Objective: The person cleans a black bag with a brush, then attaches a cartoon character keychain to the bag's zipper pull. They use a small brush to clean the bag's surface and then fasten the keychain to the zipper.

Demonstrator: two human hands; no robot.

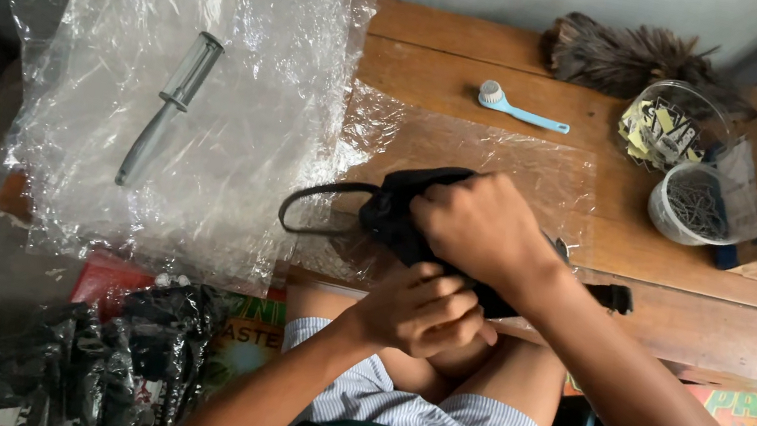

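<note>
Here, both hands are closed around a small black fabric pouch with a thin black loop strap [399,208], held low over the front edge of the wooden table [481,77]. The right hand [477,227] grips it from above, fingers curled tight over the cloth; the left hand [419,309] pinches its lower edge from beneath, fist nearly shut. The pouch sits on a flat clear plastic sleeve [507,168] and is not yet inside it, so bagging looks unfinished. To the left, a heap of crinkled clear plastic bags [246,91] carries 1 grey long-handled tool [167,109]. A light-blue small brush [521,109] lies further back, well apart from the hands.
</note>
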